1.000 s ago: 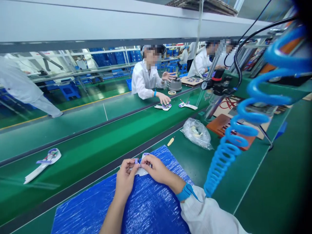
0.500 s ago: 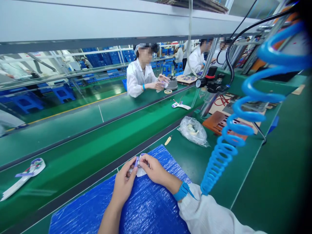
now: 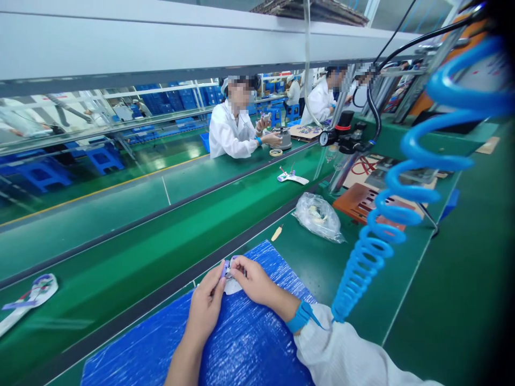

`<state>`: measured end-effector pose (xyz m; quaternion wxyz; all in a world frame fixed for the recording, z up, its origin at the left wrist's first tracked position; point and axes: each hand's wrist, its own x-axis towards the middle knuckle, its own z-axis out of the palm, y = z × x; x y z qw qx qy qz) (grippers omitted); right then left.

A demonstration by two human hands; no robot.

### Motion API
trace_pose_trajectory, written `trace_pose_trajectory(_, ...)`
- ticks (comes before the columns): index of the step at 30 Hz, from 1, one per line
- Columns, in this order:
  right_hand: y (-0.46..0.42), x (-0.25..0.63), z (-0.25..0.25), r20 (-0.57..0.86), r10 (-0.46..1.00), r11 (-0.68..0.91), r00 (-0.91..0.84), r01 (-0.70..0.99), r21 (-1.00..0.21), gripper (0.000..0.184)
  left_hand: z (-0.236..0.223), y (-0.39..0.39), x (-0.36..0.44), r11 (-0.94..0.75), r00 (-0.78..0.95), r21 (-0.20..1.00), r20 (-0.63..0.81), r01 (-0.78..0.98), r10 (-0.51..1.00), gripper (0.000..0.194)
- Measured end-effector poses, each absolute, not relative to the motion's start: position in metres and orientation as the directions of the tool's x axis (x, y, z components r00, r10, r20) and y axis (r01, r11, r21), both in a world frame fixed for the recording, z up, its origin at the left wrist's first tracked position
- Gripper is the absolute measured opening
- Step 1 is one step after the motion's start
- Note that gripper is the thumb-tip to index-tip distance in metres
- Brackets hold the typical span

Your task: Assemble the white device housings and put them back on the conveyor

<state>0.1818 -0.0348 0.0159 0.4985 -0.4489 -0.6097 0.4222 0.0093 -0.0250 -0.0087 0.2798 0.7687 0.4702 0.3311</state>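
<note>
Over the near shiny blue mat, the left hand and right hand pinch a white-and-purple plastic piece.

A white-purple part is held over a blue mat.

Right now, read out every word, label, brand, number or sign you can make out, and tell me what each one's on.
There are none I can read.
Gauge: dial markings too small to read.
Board: red lines, no letters I can make out.
Orange block: dark shapes, no legible text.
White part: nothing readable.
</note>
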Motion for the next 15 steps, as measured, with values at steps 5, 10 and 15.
trace_pose_trajectory(5,-0.035,0.179,0.01,0.187,0.981,0.189,-0.051,0.036,-0.981,0.012,-0.004,-0.026,0.014,-0.408,0.337,0.737,0.255,0.539,0.906,0.038)
trace_pose_trajectory(10,-0.033,0.176,0.004,0.172,0.984,0.17,-0.048,-0.039,-0.985,0.011,0.001,-0.031,0.018,-0.37,0.333,0.767,0.215,0.524,0.918,0.037)
trace_pose_trajectory(15,-0.026,0.175,-0.004,0.282,0.953,0.273,0.107,0.091,-0.958,0.011,0.008,-0.017,0.01,-0.192,0.123,0.886,0.154,0.421,0.98,0.056)
